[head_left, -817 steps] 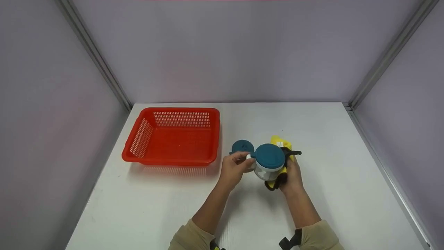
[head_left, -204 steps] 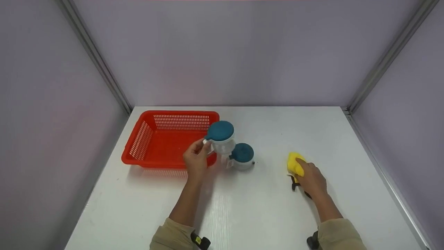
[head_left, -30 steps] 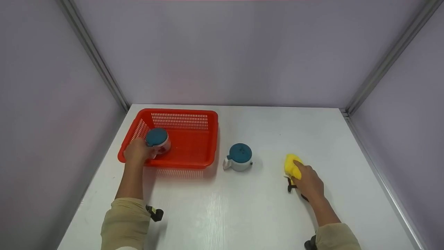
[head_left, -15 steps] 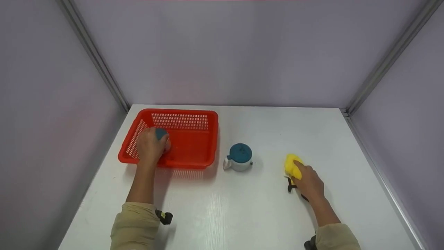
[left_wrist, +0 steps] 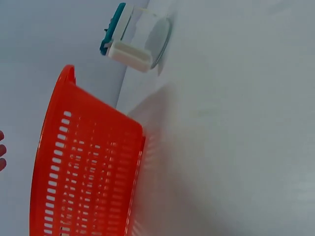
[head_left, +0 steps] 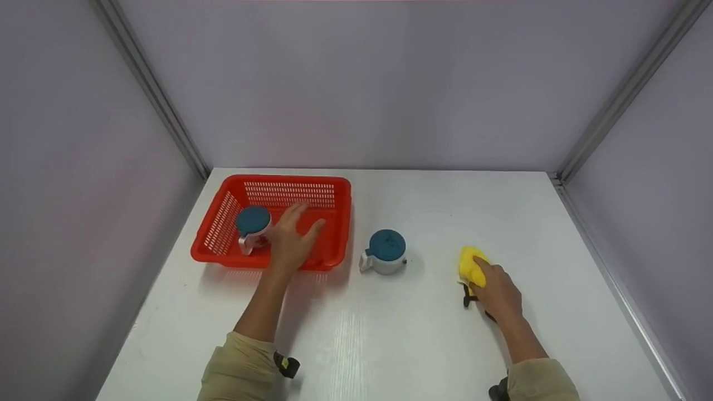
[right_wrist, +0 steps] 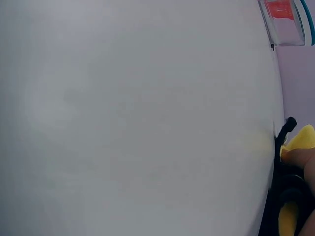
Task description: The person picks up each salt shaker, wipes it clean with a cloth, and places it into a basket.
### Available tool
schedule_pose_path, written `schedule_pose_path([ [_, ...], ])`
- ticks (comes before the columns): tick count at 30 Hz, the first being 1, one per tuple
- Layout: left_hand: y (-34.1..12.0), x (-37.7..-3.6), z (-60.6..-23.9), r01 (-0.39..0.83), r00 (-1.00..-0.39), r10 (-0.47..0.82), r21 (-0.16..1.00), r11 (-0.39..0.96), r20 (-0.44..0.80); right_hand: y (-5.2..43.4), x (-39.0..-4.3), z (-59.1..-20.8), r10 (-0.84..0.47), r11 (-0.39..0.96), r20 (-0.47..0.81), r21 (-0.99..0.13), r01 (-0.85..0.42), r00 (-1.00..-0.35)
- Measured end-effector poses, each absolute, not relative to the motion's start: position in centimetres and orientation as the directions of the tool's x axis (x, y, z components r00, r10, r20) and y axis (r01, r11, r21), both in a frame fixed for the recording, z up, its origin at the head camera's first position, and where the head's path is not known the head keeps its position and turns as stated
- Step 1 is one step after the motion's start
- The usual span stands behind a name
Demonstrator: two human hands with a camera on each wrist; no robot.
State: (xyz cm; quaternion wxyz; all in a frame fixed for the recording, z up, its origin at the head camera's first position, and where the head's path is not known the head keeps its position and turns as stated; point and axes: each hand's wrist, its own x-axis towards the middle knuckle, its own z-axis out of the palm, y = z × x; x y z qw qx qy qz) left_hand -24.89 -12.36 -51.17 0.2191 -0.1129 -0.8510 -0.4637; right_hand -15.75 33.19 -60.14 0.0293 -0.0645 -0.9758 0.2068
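Observation:
A seasoning jar [head_left: 253,220] with a teal lid and pale handle stands in the left part of the red basket [head_left: 345,228]. Just right of that jar, my left hand [head_left: 288,245] hovers over the basket with fingers spread and nothing held. A second teal-lidded jar [head_left: 387,247] stands upright on the table, right of the basket; its clear body and white handle show in the left wrist view. Over on the right, my right hand [head_left: 499,291] grips a yellow-and-black plush toy [head_left: 470,266] low at the table, its lower part partly hidden by the hand.
The white table [head_left: 434,345] backs onto a grey wall panel [head_left: 384,83], with side panels at left and right. In the left wrist view the basket's slotted side [left_wrist: 88,162] rises near the wrist camera.
Over the last second my left hand let go of the jar in the basket and moved right, off it. Compared with several seconds ago, that jar has gone into the basket. My right hand stayed put.

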Motion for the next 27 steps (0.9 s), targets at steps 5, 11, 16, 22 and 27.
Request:
schedule_pose_path([
  [5, -9.8, -24.3, -51.4, 0.430, -0.876, 0.029, 0.750, 0.502, 0.482, 33.1, -15.8, -60.2, 0.144, 0.905, 0.012, -0.406, 0.127, -0.989],
  [11, -7.3, -23.8, -52.0, 0.466, -0.865, 0.085, 0.728, 0.502, 0.495, 33.1, -15.8, -60.1, 0.146, 0.905, 0.015, -0.405, 0.127, -0.989],
  [16, -5.5, -23.5, -52.7, 0.466, -0.877, 0.125, 0.755, 0.462, 0.464, 33.2, -15.8, -60.1, 0.146, 0.904, 0.019, -0.408, 0.126, -0.989],
  [22, -3.7, -22.9, -53.7, 0.429, -0.902, 0.171, 0.780, 0.455, 0.396, 33.2, -15.9, -60.4, 0.145, 0.902, 0.011, -0.413, 0.127, -0.989],
  [27, -2.6, -22.4, -54.7, 0.399, -0.917, 0.194, 0.799, 0.450, 0.349, 33.3, -15.9, -60.3, 0.144, 0.902, 0.002, -0.412, 0.131, -0.990],
])
